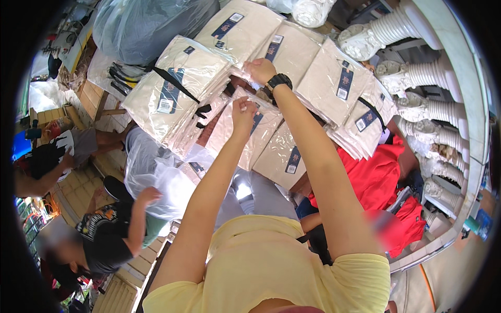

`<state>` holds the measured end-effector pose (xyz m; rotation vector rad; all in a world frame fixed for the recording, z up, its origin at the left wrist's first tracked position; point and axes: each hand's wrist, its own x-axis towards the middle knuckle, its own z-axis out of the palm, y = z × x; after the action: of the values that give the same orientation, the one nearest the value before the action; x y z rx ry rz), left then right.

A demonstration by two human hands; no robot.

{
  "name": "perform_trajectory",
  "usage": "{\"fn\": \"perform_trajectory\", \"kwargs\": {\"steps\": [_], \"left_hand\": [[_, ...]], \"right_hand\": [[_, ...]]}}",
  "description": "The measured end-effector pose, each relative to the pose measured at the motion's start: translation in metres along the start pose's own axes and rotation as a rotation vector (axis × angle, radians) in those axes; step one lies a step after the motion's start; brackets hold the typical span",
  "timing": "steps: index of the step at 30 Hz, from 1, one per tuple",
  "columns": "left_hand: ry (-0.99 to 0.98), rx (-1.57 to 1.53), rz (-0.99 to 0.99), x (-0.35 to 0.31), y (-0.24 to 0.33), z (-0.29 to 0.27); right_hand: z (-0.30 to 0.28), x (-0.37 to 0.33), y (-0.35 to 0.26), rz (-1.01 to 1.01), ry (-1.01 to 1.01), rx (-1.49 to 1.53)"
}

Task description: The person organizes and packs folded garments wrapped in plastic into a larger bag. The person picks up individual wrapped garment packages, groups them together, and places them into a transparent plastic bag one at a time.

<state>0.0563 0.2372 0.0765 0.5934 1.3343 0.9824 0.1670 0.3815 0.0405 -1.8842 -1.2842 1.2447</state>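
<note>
Packs of folded beige cloth in clear plastic, each with a dark blue label, lie in piles before me. My left hand (243, 116) is over a nearer pack (224, 130), its fingers curled in as if pinched; what they hold, if anything, is too small to make out. Farther off, my right hand (261, 71), with a black watch (278, 82) on its wrist, has bent fingers at the edge of a far pack (237, 31). Its grip is partly hidden. A black strap (177, 83) lies across the left pile (151, 99), and another strap (373, 112) across the right one (334, 78).
A large clear plastic bag (151, 31) is at the far left. White ribbed tubes (396, 26) line a rack on the right. Red cloth (365, 177) lies below the right pile. Two other people (112, 235) are at the left, beside crumpled clear plastic (151, 177).
</note>
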Motion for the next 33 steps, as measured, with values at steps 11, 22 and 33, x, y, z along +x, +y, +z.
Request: {"fn": "perform_trajectory", "kwargs": {"steps": [11,22,33], "left_hand": [[0.012,0.015,-0.099,-0.035,-0.023,-0.046],[0.016,-0.010,-0.078,-0.034,-0.030,-0.052],[0.018,0.033,0.042,0.007,0.020,-0.031]], "right_hand": [[0.017,-0.012,-0.025,0.184,0.065,0.069],[0.013,-0.018,-0.026,0.183,0.049,0.176],[-0.001,-0.020,-0.010,0.196,-0.049,0.542]]}}
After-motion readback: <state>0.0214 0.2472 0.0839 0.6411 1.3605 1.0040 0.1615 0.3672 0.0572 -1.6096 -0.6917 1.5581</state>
